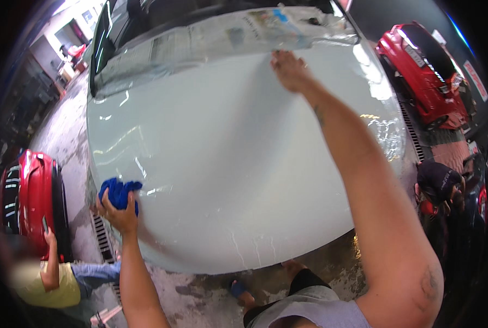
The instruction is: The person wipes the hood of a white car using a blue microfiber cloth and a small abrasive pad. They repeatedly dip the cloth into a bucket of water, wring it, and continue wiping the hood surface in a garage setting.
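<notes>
Gripping a bunched blue cloth (121, 190) with the left hand (121, 218) at the lower left of the frame, with fingers curled round the folds, right by the left edge of a pale car hood (189, 153). Probably crumpled like this to form a thick, soft pad between fingertips and paint. Cannot tell how firmly pressed.

Reaching with the right hand (291, 72) to the upper middle of the frame, open and with nothing visible in its grasp, apparently laid palm down near the hood's far end. Perhaps spread this way to brace the long lean across the panel.

Covered beyond that end, along the top of the frame, by newspaper sheets (173, 45), presumably placed there to shield the windshield area. Marked at the lower middle by wet-looking streaks (237, 247) on the hood's near slope.

Flanked, well apart, by a red car (35, 202) at the left and a second red car (427, 82) at the upper right. Also showing a person in a yellow shirt (55, 287) at the lower left and a crouching person in dark clothes (438, 177) at the right.

Cannot make out any container near either hand, nor any contents.
</notes>
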